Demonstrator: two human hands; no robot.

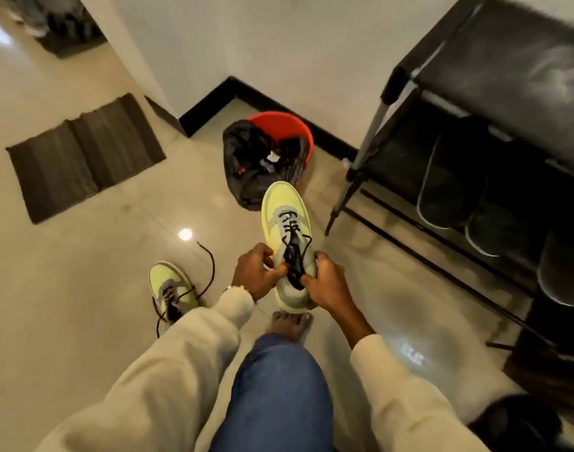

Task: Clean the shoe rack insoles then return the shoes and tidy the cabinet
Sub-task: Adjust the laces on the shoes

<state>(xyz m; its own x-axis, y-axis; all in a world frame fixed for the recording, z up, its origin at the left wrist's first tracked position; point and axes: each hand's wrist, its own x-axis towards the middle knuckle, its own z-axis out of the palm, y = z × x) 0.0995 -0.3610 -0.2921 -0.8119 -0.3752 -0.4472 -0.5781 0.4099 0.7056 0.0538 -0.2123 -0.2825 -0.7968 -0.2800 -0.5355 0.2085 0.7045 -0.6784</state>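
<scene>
Shoe rack (494, 93) — black, far right, dark shoes (448, 190) on its lower shelf, right end cut off. Floor mat (83, 154) far left; red bin (279, 128) with black bag in the far corner. Lime sneaker (287, 236) held mid-air, centre, long axis running near to far, toe pointing away; the rack lies to its right, so the right hand (328, 285) is nearer. Left hand (258, 274) and right both grip the heel end (fingertips blurred among the laces). Its mate (170, 288) sits on the floor, near left — laces loose, partly hidden by a sleeve.

Left hand (258, 272): fingers curled on the left side of the lime-green lace-up sneaker (287, 223). Right hand (324, 282): gripping its right side.
</scene>
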